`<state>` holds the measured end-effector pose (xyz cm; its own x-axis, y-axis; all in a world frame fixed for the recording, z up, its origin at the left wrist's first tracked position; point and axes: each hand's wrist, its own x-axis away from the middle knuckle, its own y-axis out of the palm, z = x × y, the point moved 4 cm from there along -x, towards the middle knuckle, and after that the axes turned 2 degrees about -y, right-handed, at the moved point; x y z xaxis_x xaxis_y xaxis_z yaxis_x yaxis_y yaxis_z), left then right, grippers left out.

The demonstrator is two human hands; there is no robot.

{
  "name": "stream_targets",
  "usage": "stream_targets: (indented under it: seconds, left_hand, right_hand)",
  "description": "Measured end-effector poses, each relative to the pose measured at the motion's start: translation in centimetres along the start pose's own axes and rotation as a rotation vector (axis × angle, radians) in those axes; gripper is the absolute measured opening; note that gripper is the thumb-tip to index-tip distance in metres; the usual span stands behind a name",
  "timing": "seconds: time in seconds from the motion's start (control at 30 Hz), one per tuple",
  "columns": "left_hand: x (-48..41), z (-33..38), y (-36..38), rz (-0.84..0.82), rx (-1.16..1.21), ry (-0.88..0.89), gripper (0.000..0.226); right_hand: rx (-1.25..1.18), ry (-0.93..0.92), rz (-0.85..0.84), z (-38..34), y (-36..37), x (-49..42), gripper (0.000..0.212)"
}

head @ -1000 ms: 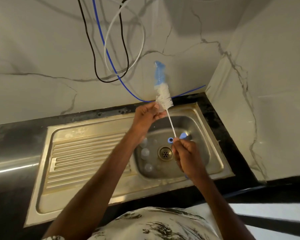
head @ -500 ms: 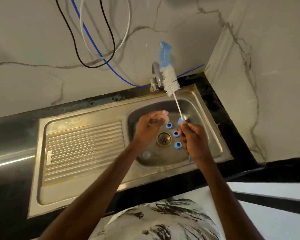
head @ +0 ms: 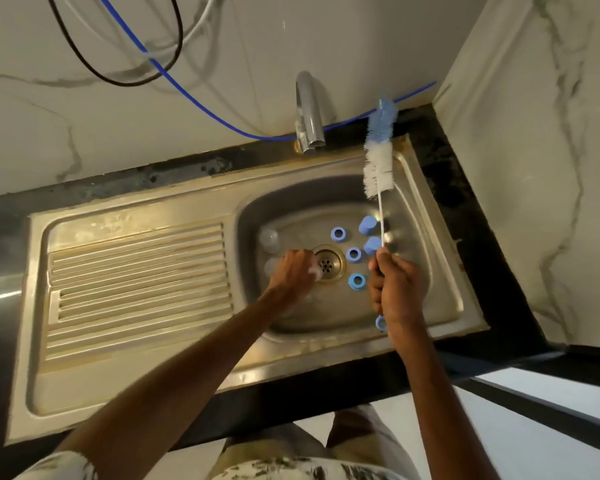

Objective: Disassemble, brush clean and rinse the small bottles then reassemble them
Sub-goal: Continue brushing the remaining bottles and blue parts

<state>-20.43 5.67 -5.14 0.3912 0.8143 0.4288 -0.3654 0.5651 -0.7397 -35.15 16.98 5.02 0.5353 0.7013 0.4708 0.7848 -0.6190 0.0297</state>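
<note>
In the sink basin: the left hand is low beside the drain, fingers curled round a small clear bottle that is blurred at the fingertips.
Change, left: half a second ago this hand held the bottle up above the basin; now it is down at the basin floor.
Change, right: the bottle brush was in front of the tap; its head now stands to the right of the tap, over the basin's back right corner.
Right hand: clenched on the brush's thin wire handle, head pointing up and away.
Loose parts: five blue caps lie on the basin floor between drain and right hand; two more clear bottles lie left of the drain.
Surface: a steel sink unit with a ribbed drainboard to the left, set in a black counter.
Room: marble-patterned walls meet in a corner; blue, black and white cables hang on the back wall.
Materials: the metal is dull and yellow-stained at the rims; the brush has white bristles below and blue at the tip; the caps are round, three of them open-side up.
</note>
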Motion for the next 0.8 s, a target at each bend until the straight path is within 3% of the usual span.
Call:
stream_targets:
  seconds: [0.1, 0.2, 0.3, 0.4, 0.57, 0.67, 0.8]
  left_hand:
    - [-2.8, -1.4, 2.8, -0.014, -0.114, 0.039, 0.014]
    - [-4.8, -2.3, 4.9, 0.048, -0.197, 0.112, 0.030]
    - [-6.4, -2.4, 5.7, 0.179, -0.251, 0.136, 0.031]
    - [-7.6, -3.8, 7.5, 0.040, -0.448, 0.094, 0.034]
    - [-8.2, -5.5, 9.0, 0.122, -0.399, 0.153, 0.018]
    - [-8.4, -6.2, 9.5, 0.167, -0.404, 0.183, 0.030]
    - [-9.0, -5.3, 9.8, 0.079, -0.523, 0.078, 0.032]
  right_hand:
    - [-0.027, 0.057, 0.010, 1.6, -0.5, -1.6, 0.040]
    - [-0.039, 0.099, 0.032, 2.7, -0.9, -2.8, 0.040]
    - [-0.060, 0.138, 0.048, 3.5, -1.2, -3.7, 0.040]
    - [-0.078, 0.159, 0.046, 4.2, -1.5, -4.3, 0.043]
    - [-0.103, 0.192, 0.056, 4.9, -2.3, -4.7, 0.046]
    - [-0.114, 0.197, 0.054, 5.0, -2.7, -4.8, 0.045]
    - [-0.103, 0.203, 0.049, 4.9, -2.9, -4.8, 0.044]
